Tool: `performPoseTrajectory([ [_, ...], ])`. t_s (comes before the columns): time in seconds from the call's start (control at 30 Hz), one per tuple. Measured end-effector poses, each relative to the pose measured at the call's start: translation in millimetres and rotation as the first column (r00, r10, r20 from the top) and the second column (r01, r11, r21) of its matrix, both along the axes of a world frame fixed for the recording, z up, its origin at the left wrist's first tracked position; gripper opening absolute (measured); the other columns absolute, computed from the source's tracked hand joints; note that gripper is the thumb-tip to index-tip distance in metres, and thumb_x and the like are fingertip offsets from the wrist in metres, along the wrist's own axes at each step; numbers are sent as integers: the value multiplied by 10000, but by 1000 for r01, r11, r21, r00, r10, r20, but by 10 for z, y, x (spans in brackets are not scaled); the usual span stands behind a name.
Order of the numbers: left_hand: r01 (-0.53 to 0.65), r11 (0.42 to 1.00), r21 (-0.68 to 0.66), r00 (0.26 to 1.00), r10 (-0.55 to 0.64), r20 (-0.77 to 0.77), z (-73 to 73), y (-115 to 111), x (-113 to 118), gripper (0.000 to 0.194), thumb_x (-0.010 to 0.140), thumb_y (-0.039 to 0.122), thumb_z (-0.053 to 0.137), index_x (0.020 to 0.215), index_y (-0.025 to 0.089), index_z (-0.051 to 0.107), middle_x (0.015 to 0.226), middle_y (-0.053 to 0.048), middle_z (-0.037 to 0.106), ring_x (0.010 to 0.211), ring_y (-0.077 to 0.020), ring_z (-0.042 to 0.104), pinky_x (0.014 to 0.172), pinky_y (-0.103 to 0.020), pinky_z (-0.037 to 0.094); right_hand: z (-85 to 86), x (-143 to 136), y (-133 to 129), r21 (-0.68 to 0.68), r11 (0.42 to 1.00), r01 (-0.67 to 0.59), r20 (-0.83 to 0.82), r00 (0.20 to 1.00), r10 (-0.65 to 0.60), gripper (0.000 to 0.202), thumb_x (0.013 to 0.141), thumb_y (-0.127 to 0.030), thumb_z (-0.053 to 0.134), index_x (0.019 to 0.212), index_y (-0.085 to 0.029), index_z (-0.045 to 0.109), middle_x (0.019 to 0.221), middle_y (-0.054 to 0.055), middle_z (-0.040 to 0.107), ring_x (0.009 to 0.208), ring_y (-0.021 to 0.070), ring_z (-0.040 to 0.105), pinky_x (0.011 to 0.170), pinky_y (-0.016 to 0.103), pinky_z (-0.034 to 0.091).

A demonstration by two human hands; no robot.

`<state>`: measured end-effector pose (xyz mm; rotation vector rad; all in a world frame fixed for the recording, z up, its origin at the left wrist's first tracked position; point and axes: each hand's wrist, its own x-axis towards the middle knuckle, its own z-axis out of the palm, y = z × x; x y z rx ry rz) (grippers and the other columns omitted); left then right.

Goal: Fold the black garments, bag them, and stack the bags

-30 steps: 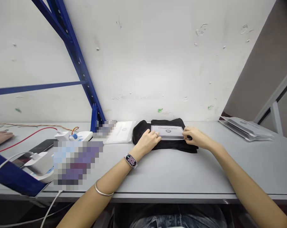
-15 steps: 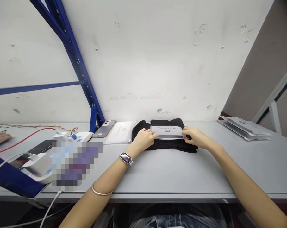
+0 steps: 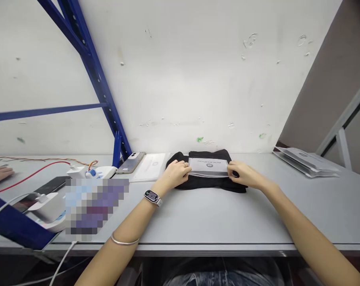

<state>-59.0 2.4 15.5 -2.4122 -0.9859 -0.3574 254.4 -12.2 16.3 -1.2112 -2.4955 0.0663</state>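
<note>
A black folded cloth garment lies on the grey table against the wall. On top of it is a pale, translucent plastic bag with grey lettering and a round logo, its near edge slightly raised. My left hand pinches the bag's left end, fingers closed, a ring on one finger. At the opposite end, my right hand grips the right edge between thumb and curled fingers. The fingertips partly cover both edges of the bag.
Similar bags lie at left beside a phone; another stack of bags sits at right. A power strip with chargers and cables occupies the left, near a blue metal frame. Another person's hand rests far left.
My left hand has shifted slightly left and down along the bag's left end. The bag's near edge now sits a little lower. My right hand keeps its grip.
</note>
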Motion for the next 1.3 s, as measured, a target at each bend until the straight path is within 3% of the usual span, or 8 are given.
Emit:
performPoseTrajectory([
  [0.2,77,997,-1,997,-77,19,-9,-65,134,175,890,353,542,827,196,588,802,-10,587,803,-170,529,678,-305,313,5,-81,-48,13,1000,1,21,1000,-1,113,858,-293,510,778,-231,561,857,28,545,786,183,498,712,313,412],
  [0.43,65,986,152,997,-59,-46,-90,-28,266,214,923,163,465,738,174,572,757,-30,594,754,-159,541,676,-321,322,-11,-175,-38,201,978,-59,76,996,45,186,876,-179,436,729,-212,545,784,39,567,761,187,510,708,312,383],
  [0.6,65,965,254,998,-64,-11,-105,-13,274,250,913,105,433,707,167,559,690,-23,573,679,-147,536,650,-314,317,-114,-311,-56,397,903,165,40,980,-197,301,900,-138,340,709,-201,565,665,50,571,627,177,498,593,300,308],
  [0.73,20,951,309,994,-51,93,-76,-32,291,278,921,103,400,699,168,553,673,-22,565,659,-145,529,645,-319,330,-242,-459,-89,398,904,159,99,972,-215,340,916,-131,308,751,-199,598,669,46,592,539,148,473,520,292,238],
  [0.87,19,936,351,984,-79,159,-29,-72,323,282,920,130,402,684,173,552,666,-22,564,664,-147,529,658,-320,354,-306,-532,-78,413,905,97,85,986,-145,350,910,-89,308,935,-221,631,872,55,663,621,150,546,555,283,281],
  [1.03,91,930,357,979,-149,139,-49,-139,401,266,915,142,408,697,172,557,678,-19,573,689,-147,542,688,-316,371,-306,-596,-50,426,896,125,94,979,-181,321,909,-222,408,1200,-223,544,1134,100,633,710,187,607,550,288,330],
  [1.2,220,931,291,969,-244,46,-126,-224,486,273,922,166,404,710,170,577,717,-30,600,706,-149,557,705,-314,378,-286,-765,66,396,910,125,227,947,-229,278,875,-111,381,993,-165,627,954,131,663,638,188,607,500,286,275],
  [1.3,212,944,254,967,-240,81,-92,-232,458,296,947,241,393,734,170,585,742,-34,612,720,-157,561,703,-317,383,-276,-860,154,329,931,157,214,948,-236,296,863,-90,365,899,-174,646,818,110,680,614,196,605,500,282,270],
])
